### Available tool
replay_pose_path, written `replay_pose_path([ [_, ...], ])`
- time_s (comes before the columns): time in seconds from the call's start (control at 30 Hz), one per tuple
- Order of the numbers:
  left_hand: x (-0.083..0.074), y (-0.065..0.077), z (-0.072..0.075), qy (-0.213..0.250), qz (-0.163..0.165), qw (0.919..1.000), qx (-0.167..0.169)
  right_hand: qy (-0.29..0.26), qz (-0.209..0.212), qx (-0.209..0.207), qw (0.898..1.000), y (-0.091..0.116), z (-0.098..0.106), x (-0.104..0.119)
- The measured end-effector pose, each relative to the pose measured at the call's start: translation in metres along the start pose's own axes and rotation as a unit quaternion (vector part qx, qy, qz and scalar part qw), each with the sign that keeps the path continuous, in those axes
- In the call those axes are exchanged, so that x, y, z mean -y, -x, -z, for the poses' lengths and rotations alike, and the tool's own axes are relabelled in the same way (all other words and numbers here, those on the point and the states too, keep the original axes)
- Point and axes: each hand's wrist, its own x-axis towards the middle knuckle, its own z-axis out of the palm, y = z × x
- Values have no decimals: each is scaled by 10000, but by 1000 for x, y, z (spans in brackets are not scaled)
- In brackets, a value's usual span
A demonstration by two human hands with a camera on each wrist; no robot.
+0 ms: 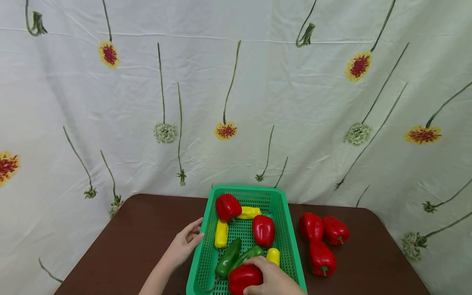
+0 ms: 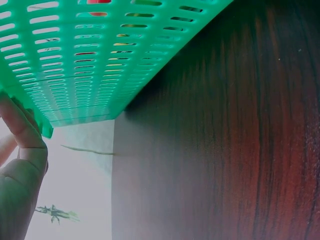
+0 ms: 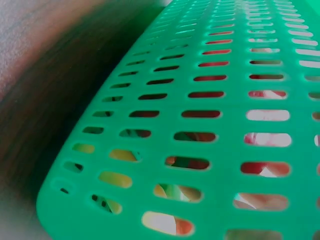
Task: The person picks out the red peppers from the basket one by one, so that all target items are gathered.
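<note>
As right grip (image 1: 273, 278) holds pepper (image 1: 241, 279), basket (image 1: 248, 188) lengthwise forward

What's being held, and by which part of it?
The right hand grips a red pepper by its right side; the left hand touches the basket.

I have room over the table (image 1: 147, 237) left of the basket (image 1: 250, 189), except where the left hand (image 1: 182, 247) stands at its rim; on the right, three red peppers (image 1: 322, 257) crowd together, leaving me a narrow strip beside the basket; inside, I see a gap of mesh floor mid-basket; nearer, green peppers (image 1: 228, 260), a gripped red pepper (image 1: 241, 280) and the right hand (image 1: 274, 279) block me; behind, the cloth (image 1: 206, 159) hangs close.
</note>
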Motion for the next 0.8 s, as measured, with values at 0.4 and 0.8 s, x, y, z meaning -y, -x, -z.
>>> replay_pose_path([
  [0.4, 1, 0, 0, 13, -17, 10000, -24, 159, 530, -408, 9976, 5, 1, 2],
  [0.8, 1, 0, 0, 26, -8, 10000, -69, -969, 225, -977, 9902, 10, 7, 7],
])
